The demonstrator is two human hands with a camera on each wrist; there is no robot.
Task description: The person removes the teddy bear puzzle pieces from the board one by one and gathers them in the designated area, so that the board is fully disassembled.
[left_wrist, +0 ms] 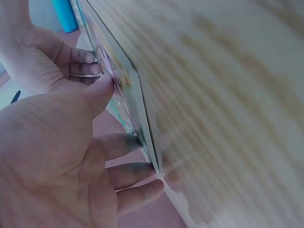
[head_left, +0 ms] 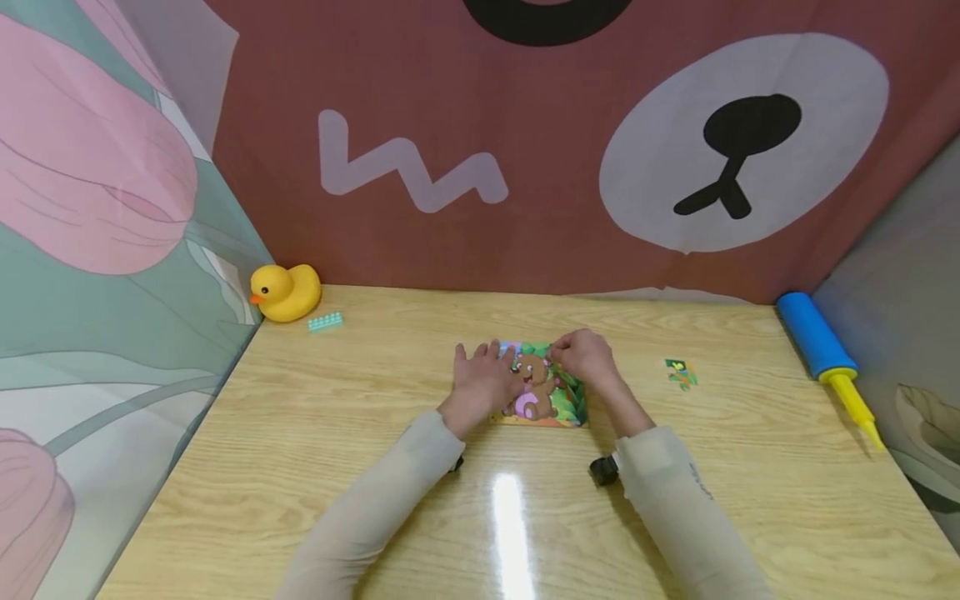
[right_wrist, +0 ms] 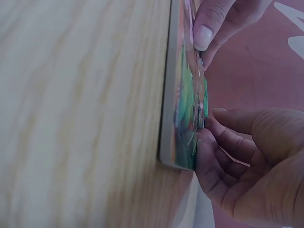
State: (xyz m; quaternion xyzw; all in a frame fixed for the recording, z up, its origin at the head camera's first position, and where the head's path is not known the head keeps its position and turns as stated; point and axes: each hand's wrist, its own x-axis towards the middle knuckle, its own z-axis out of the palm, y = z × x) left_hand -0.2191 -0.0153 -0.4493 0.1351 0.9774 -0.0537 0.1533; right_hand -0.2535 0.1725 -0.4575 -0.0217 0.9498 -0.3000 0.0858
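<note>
A small jigsaw puzzle [head_left: 534, 400] with a cartoon brown bear on a green background lies in its thin tray on the table. My left hand [head_left: 483, 383] rests over its left side, fingers spread and fairly straight. In the left wrist view the left thumb [left_wrist: 102, 92] touches the picture, with the fingertips along the tray's edge. At the upper right of the puzzle, my right hand [head_left: 588, 358] has its fingers curled. The right wrist view shows thumb and fingertips pinching at a green puzzle piece [right_wrist: 205, 97] right over the picture; the fingers partly hide it.
Loose puzzle pieces [head_left: 681, 374] lie to the right of the puzzle. A yellow rubber duck [head_left: 288, 293] and a mint toy brick [head_left: 325, 322] sit at the back left. A blue and yellow toy pump [head_left: 825, 350] lies along the right edge. Fabric walls [head_left: 420, 242] border the table.
</note>
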